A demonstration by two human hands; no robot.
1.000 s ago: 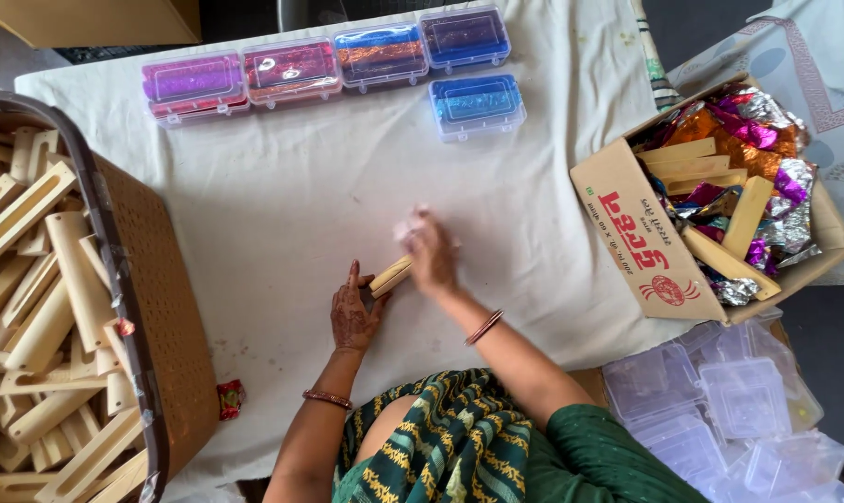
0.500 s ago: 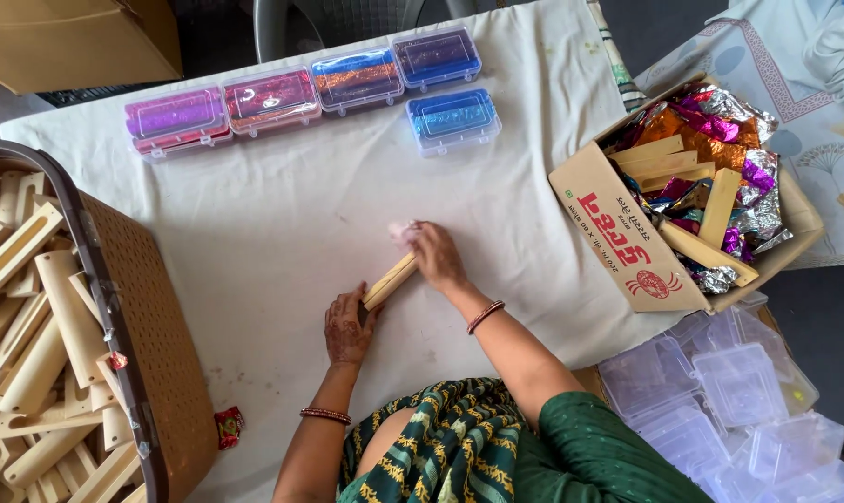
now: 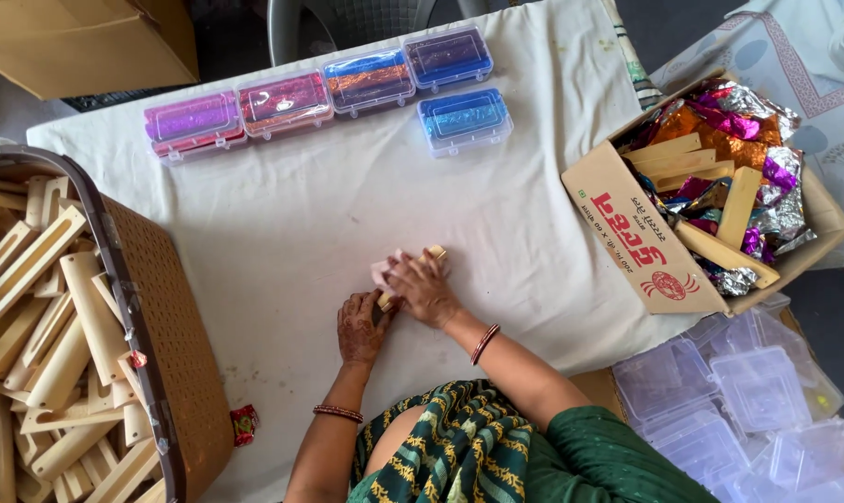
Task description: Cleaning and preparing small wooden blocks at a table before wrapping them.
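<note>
A pale wooden stick (image 3: 433,252) lies on the white cloth (image 3: 282,233) in front of me, mostly covered by my hands. My right hand (image 3: 424,290) presses over its middle together with a small pink piece (image 3: 383,271), which looks like paper or foil. My left hand (image 3: 360,328) grips the stick's near end. Only the far tip of the stick shows beyond my right fingers.
A brown basket (image 3: 175,354) full of wooden sticks stands at the left. Several clear boxes of coloured foil (image 3: 371,79) line the far edge. A cardboard box (image 3: 641,242) with foil and sticks sits at the right, empty clear plastic cases (image 3: 748,401) below it.
My right hand has slid down over the stick, covering most of it, and the pink piece now lies against it. The view has shifted slightly.
</note>
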